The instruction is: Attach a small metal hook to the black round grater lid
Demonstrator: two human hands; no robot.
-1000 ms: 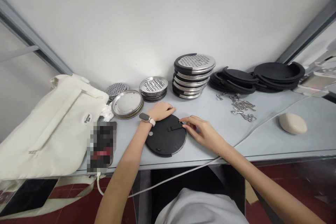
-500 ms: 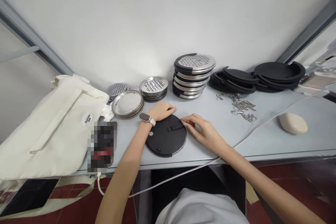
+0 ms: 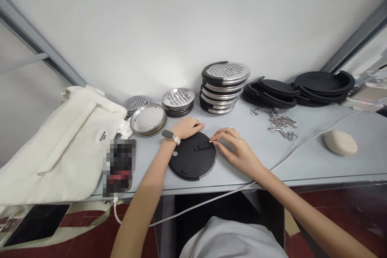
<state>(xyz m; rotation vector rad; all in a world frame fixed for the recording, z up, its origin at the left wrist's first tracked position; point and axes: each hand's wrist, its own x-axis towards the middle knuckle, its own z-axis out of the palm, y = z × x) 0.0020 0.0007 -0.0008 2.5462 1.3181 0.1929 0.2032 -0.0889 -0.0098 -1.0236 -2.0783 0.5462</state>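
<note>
A round black holder (image 3: 192, 163) lies flat before me, with a raised black strap (image 3: 202, 146) on its face and a silver rim showing at lower right. My left hand (image 3: 189, 127), below a wristwatch, curls over the holder's far left edge; its fingertips are partly hidden. At the right edge, my right hand (image 3: 232, 145) pinches a small shiny metal clip (image 3: 214, 141) between thumb and fingers, by the end of the strap. Several similar metal clips (image 3: 282, 123) lie in a loose pile farther right.
Behind stand a stack of black holders with metal grater plates (image 3: 225, 84), more grater plates (image 3: 178, 98) and plain metal lids (image 3: 148, 119). Black holders (image 3: 323, 84) sit at back right. A cream bag (image 3: 66, 145), phone (image 3: 119, 169), white cable (image 3: 205, 201) and beige case (image 3: 341, 142) lie around.
My right hand has shifted slightly at the holder's right edge, and more of the metal clip shows between its fingers. My left hand stays in place; the whole view has moved a little.
</note>
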